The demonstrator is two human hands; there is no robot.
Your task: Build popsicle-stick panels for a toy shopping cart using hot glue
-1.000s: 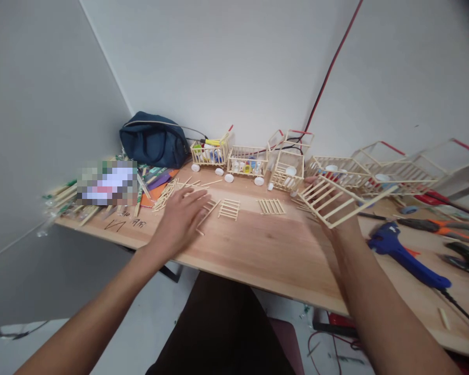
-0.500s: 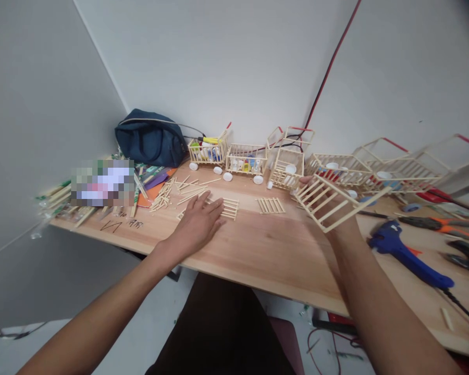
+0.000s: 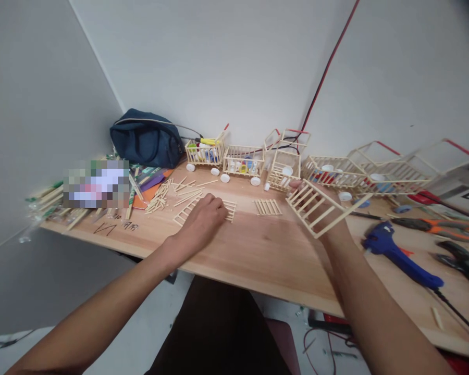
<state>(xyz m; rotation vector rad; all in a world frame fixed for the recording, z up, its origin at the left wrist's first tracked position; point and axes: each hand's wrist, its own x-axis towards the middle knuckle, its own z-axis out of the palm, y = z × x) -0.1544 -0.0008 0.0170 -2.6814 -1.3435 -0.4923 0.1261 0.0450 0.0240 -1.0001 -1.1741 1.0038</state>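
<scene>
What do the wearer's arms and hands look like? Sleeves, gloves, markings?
Left forearm and right forearm are bare as far as they show: no sleeves, cables or markings visible. Left hand and right hand are ungloved, five-fingered human hands; no watch or ring discernible, though the right hand is partly hidden.

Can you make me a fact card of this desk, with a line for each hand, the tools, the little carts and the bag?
Left hand: curled over a small stick grid; its grip is hidden
Right hand: holding a slatted frame above the table
Between the hands: another stick grid, lying flat
Tools: blue glue gun and orange-handled pliers, both on the right
Carts: little stick carts along the wall
Bag: dark blue bag, back left
</scene>
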